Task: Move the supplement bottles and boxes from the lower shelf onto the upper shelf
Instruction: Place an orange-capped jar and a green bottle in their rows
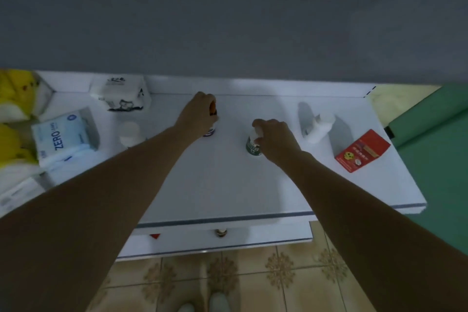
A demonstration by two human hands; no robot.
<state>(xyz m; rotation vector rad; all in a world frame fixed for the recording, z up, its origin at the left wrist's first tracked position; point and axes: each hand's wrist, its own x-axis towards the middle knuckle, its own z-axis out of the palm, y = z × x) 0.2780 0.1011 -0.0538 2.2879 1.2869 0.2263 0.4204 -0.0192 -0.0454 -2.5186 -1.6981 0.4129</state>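
A: Your left hand [197, 114] grips the orange-capped bottle [213, 109] on the white shelf [228, 185].
B: Your right hand [276, 139] is curled round the green bottle [252, 145] nearby. The tissue pack [63, 134] reads "ZERO".

Two bare arms reach over a white surface [228, 185]. The left hand [198, 115] grips a bottle with an orange top [212, 119]. The right hand [277, 140] grips a green bottle with a white cap [253, 144]. A white bottle [317, 128] and a red box [362, 151] sit to the right. Tissue packs [65, 134] lie on the left.
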